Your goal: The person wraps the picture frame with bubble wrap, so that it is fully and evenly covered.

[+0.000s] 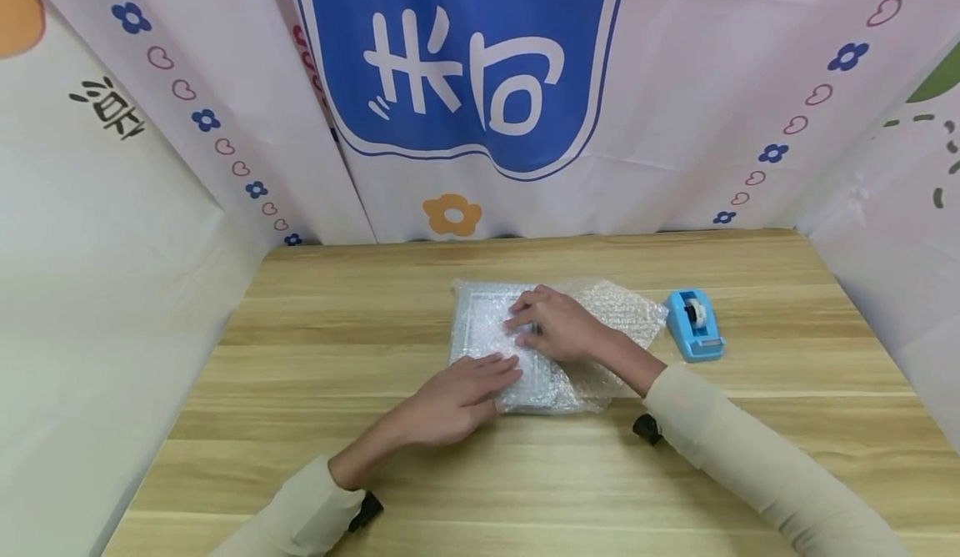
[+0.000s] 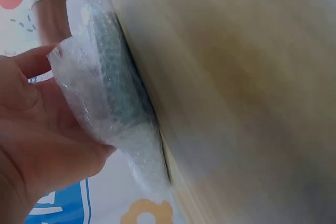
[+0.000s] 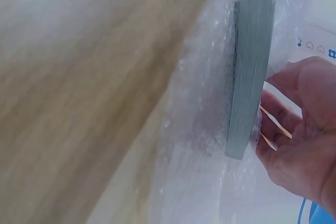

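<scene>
And now the bubble-wrapped frame [image 1: 487,315] is seen lying flat on the counter [image 1: 300,373], straight ahead, its long axis pointed, as far as the foreshortened view allows, toward the wall. Its near-left corner is covered by the left hand [image 1: 457,394], fingers extended; its right side is touched by the spread fingers of the right hand [image 1: 558,328]. Nothing is clamped, and the hands are held slightly apart. Here's the key relation: the loose flap [image 1: 618,315] is spread rightward from the frame, crossed by the right wrist, so the right hand is placed nearer.
</scene>
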`<state>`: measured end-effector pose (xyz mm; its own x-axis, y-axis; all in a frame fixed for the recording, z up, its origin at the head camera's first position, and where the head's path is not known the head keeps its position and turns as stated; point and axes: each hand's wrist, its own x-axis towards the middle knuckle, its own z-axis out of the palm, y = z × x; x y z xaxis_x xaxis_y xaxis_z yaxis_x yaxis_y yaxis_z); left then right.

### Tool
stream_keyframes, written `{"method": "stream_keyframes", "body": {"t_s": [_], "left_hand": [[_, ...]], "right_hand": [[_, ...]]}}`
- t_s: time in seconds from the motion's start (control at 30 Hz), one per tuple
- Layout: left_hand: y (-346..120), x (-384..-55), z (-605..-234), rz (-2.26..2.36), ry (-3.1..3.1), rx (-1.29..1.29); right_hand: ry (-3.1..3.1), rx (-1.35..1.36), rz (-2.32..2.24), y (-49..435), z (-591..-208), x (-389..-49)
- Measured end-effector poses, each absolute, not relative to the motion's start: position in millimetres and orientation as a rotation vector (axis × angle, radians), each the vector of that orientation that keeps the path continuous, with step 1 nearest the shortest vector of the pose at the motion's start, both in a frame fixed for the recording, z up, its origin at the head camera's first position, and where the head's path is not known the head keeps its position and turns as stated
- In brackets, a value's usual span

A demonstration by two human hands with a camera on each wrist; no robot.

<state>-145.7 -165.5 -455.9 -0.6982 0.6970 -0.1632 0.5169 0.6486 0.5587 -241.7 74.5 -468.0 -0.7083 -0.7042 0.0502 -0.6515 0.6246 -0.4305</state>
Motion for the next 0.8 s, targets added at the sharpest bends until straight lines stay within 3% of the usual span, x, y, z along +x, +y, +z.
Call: {"method": "stream_keyframes", "body": {"t_s": [0.8], "left_hand": [[-159.6, -145.7, -445.0, 0.388, 2.46, 1.018]], "right_hand": [[2.495, -1.183, -0.602, 88.4, -462.3, -248.9]]}}
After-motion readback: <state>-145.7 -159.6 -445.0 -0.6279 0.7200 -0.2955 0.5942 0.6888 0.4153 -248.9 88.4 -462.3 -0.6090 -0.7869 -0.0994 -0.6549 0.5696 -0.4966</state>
